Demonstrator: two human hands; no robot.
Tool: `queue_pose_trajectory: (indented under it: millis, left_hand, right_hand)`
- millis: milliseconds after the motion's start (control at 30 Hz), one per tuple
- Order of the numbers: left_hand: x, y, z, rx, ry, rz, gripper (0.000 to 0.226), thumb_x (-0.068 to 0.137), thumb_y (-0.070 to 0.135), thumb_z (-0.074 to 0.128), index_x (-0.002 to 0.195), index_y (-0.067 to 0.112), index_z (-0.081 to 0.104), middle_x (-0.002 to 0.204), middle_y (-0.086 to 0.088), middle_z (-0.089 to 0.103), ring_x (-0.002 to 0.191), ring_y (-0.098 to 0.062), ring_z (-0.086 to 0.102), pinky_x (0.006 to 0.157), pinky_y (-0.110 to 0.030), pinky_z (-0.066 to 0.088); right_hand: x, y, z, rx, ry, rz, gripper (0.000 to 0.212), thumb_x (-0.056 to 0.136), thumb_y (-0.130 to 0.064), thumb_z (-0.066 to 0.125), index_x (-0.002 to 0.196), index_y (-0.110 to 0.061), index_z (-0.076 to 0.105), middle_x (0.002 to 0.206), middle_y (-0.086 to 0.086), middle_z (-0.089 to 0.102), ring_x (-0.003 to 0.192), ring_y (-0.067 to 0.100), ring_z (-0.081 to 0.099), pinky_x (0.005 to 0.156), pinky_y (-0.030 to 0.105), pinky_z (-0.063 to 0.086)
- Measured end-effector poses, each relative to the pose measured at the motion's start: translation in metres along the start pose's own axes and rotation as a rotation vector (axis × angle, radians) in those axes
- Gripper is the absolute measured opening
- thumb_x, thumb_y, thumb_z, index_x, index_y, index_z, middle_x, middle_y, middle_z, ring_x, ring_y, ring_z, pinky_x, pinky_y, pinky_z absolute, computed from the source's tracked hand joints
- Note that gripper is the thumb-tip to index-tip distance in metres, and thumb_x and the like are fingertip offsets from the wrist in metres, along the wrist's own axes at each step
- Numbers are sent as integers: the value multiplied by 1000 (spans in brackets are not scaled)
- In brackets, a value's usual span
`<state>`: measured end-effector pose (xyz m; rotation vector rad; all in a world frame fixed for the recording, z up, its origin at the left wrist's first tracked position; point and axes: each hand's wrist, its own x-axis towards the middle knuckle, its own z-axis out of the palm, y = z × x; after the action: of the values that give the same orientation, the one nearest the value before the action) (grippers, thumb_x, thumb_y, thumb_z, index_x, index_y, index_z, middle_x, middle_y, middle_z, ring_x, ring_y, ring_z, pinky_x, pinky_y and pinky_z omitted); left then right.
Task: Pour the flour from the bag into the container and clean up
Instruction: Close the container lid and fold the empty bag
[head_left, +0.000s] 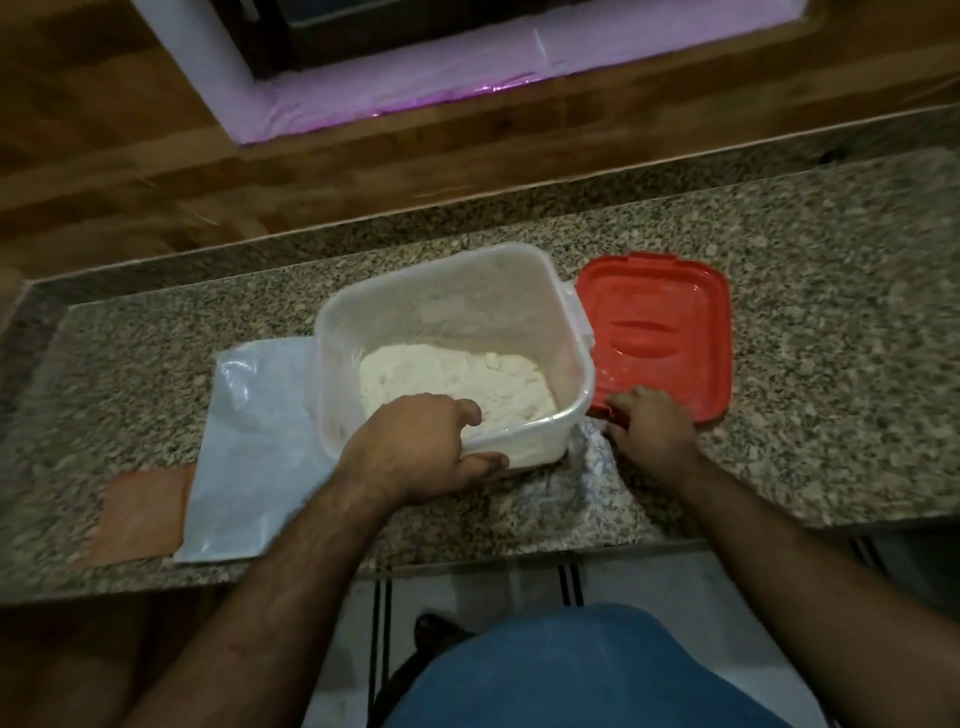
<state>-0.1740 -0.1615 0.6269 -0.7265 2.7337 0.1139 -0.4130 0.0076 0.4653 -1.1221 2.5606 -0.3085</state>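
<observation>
Speckled granite counter (779, 312) backed by a wooden wall panel (104, 130). Translucent container (405, 312), flour (457, 379) inside, stands mid-counter; the flattened bag (249, 457) lies partly beneath it on the left, over a brown board (140, 514). Red lid (665, 332) lies touching its right side. Left hand (415, 452) grips the near rim; right hand (649, 426) pinches the lid's near corner. Counter to the far right is open.

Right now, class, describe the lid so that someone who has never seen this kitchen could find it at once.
Start at the speckled stone counter and find the clear tub with flour in it at the middle. The lid lies flat on the counter just right of that tub, with the right hand on its near edge. It is the only red thing there.
</observation>
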Motion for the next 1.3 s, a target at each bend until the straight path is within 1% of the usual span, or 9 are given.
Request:
queue_pose_trajectory:
  millis: [167, 400, 633, 800, 900, 1000, 1100, 1167, 1300]
  left_hand:
    - [-2, 0, -1, -22, 12, -12, 72, 89, 82, 57, 142, 33, 62, 126, 6, 74, 110, -20, 69, 85, -35, 53]
    - [-3, 2, -5, -80, 12, -34, 70, 90, 80, 59, 143, 34, 63, 118, 10, 74, 105, -15, 69, 89, -36, 57]
    - [-8, -3, -2, -146, 123, 18, 87, 82, 94, 51, 140, 31, 66, 133, 12, 68, 124, -11, 54, 102, -36, 51]
    - [-12, -29, -2, -899, 741, -47, 83, 95, 88, 34, 134, 25, 72, 137, 10, 70, 130, -8, 60, 108, -39, 50]
    - [-9, -54, -26, -1258, 1015, -305, 93, 88, 93, 39, 147, 25, 60, 147, 8, 62, 137, -4, 57, 112, -32, 48]
    - [-5, -88, -54, -1438, 1134, -444, 76, 96, 74, 48, 154, 24, 48, 147, 7, 57, 136, -4, 54, 122, -38, 41]
    - [-11, -114, -70, -1551, 1025, -431, 54, 99, 65, 49, 137, 28, 62, 129, 9, 70, 119, -3, 65, 115, -42, 45]
    - [-20, -115, -74, -1671, 899, -374, 54, 107, 61, 47, 136, 21, 69, 128, -7, 77, 119, -21, 74, 105, -47, 54]
    - [-25, -96, -64, -1711, 780, -390, 33, 113, 40, 50, 130, 19, 68, 117, -5, 82, 112, -24, 78, 88, -41, 63]
  right_hand:
    - [1, 0, -8, -39, 227, -19, 31, 82, -13, 75, 112, -22, 79, 101, 7, 72, 94, 38, 63, 80, 45, 56]
    - [26, -32, -94, 250, 593, -78, 29, 85, -17, 66, 110, -12, 78, 105, 14, 76, 98, 41, 66, 90, 49, 55]
    - [-1, -91, -170, 344, 734, -359, 37, 82, -22, 57, 109, -12, 80, 107, 6, 78, 101, 34, 68, 90, 50, 52]
    - [-27, -129, -201, 480, 755, -663, 29, 91, -21, 64, 112, -10, 81, 109, 2, 79, 99, 27, 71, 87, 45, 52]
    - [-45, -151, -216, 732, 678, -723, 22, 93, -18, 67, 110, -11, 81, 102, -4, 77, 95, 14, 70, 84, 30, 52]
    - [-56, -165, -224, 1176, 379, -668, 18, 96, -16, 73, 112, -21, 78, 98, -10, 76, 91, 7, 71, 79, 21, 55]
    - [-45, -169, -222, 1558, 102, -396, 26, 103, -18, 62, 126, -14, 73, 116, 10, 79, 110, 25, 75, 90, 37, 63]
    - [-32, -167, -215, 1624, -27, -249, 31, 110, -20, 52, 134, -7, 67, 126, 20, 75, 124, 38, 68, 105, 53, 57]
    - [-10, -158, -192, 1553, 2, -73, 33, 113, -28, 47, 135, -11, 65, 118, 15, 79, 116, 34, 74, 94, 46, 62]
